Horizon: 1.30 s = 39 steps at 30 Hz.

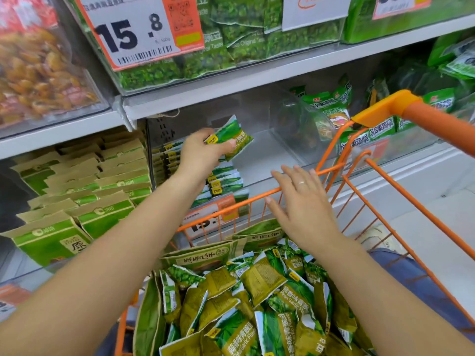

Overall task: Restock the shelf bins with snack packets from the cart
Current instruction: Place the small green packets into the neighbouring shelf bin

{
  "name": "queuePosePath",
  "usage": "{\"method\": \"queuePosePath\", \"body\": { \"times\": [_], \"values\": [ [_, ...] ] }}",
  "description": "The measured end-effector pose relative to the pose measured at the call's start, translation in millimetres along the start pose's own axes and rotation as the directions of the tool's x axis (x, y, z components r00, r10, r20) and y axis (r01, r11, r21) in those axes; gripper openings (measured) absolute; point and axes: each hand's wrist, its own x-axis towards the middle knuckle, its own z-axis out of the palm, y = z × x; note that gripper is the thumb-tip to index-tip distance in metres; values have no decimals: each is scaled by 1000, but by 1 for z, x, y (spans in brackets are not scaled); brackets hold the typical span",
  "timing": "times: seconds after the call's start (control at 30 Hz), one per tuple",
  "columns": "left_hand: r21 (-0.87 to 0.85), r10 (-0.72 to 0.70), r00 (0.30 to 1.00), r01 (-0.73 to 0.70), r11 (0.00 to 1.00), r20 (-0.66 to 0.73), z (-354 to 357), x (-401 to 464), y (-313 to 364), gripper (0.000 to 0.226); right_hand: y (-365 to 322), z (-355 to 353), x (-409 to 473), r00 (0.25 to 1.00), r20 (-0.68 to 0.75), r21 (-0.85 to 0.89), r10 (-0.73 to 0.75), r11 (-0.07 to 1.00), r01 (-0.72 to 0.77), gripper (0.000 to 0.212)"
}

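Observation:
My left hand (203, 150) grips a few green pea snack packets (232, 136) and holds them inside the clear shelf bin (270, 160), just above a stack of the same packets (223, 179). My right hand (303, 204) hovers with straight, spread fingers over the front rim of the orange wire cart (372, 199), holding nothing. The cart holds a heap of several green garlic pea packets (257, 304).
Brown and green paper snack bags (77, 199) fill the bin to the left. Above, a bin of green pea packets carries a 15.8 price tag (138, 29). To the right stands another clear bin (331, 119) with green packets. The cart handle (434, 124) juts up at right.

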Motion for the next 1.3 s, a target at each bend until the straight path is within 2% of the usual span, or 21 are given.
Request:
{"method": "queuePosePath", "body": {
  "times": [0.1, 0.13, 0.23, 0.43, 0.6, 0.67, 0.73, 0.83, 0.87, 0.93, 0.97, 1.0, 1.07, 1.13, 1.2, 1.23, 1.3],
  "values": [
    [170, -19, 997, 31, 985, -70, 20, 51, -9, 47, 0, 7, 1, 998, -61, -17, -4, 1000, 3, 56],
    [277, -22, 997, 41, 960, -69, 25, 65, -9, 52, -1, 8, 2, 997, -75, -13, 1, 1000, -2, 55],
    [623, 8, 1000, 8, 782, -23, 36, 97, -13, 56, -2, 10, 3, 993, -113, 2, 14, 1000, -14, 55],
    [807, 37, 995, -101, 582, 98, 47, 124, -34, 48, -7, 15, 3, 988, -150, -2, 32, 999, -33, 54],
    [942, 112, 990, -119, 313, 88, 49, 131, -44, 36, -9, 15, 3, 988, -144, 18, 56, 998, -54, 58],
    [956, 157, 986, -104, 273, 63, 47, 132, -44, 39, -9, 14, 3, 990, -128, 21, 53, 998, -51, 58],
    [938, 191, 982, -73, 338, 7, 41, 130, -43, 47, -8, 10, 3, 994, -102, 41, 45, 998, -41, 55],
    [797, 191, 976, -31, 603, -107, 34, 113, -24, 42, -11, 0, 3, 997, -53, 143, 48, 989, -40, 57],
    [696, 167, 977, -27, 717, -133, 32, 101, -14, 36, -15, -4, 4, 995, -87, 205, 42, 979, -24, 54],
    [418, 138, 986, -87, 904, -93, 26, 65, 2, 21, -24, -13, 2, 974, -227, 327, 28, 944, 49, 29],
    [324, 187, 981, -164, 932, -42, 23, 43, 8, 15, -24, -17, 2, 976, -215, 369, 23, 927, 59, 16],
    [294, 244, 970, -237, 926, 13, 18, 16, 12, 9, -26, -22, 2, 993, -115, 385, 8, 922, 38, 14],
    [290, 320, 940, -342, 894, 120, 1, -41, 10, 5, -29, -25, -4, 973, 220, 227, -63, 974, 12, 20],
    [301, 324, 924, -373, 878, 202, -13, -87, -1, 6, -29, -18, -10, 871, 484, -18, -82, 994, 103, 27],
    [307, 295, 912, -379, 873, 286, -21, -119, -20, 12, -30, -7, -15, 762, 647, -189, -22, 964, 188, 40],
    [315, 294, 901, -394, 864, 320, -23, -128, -30, 15, -30, -2, -17, 718, 696, -210, 9, 959, 191, 44],
    [362, 318, 871, -453, 815, 375, -25, -137, -47, 17, -32, 6, -19, 664, 748, -133, 7, 981, 139, 52]
  ]
}}
